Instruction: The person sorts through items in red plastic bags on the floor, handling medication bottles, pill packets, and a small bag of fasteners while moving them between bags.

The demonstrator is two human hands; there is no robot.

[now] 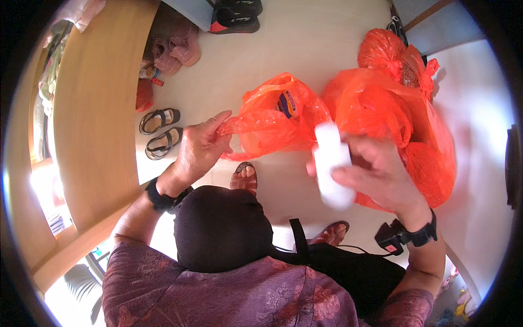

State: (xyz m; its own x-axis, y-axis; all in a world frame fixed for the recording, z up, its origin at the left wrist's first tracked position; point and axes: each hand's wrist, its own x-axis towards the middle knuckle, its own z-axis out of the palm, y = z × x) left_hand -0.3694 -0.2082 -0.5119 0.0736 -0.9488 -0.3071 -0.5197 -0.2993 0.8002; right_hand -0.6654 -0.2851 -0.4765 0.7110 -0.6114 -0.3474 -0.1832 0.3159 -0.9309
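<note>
My left hand (204, 141) pinches the edge of a red plastic bag (269, 139), which stands on the floor with its mouth partly spread. Inside that bag lies a small item with a dark blue and orange label (287, 104); its kind is unclear. To the right, my right hand (372, 169) grips a white plastic bottle (333, 171), blurred and held above the floor with its narrower end pointing away from me. Right behind this hand sits a larger red plastic bag (363, 98), bulging, its contents mostly hidden.
A knotted red bag (380, 51) rests against the larger one. Black sandals (163, 139), pink shoes (179, 51) and black shoes (237, 20) lie on the floor. A wooden cabinet panel (100, 102) borders the left, a pale wall (478, 122) the right.
</note>
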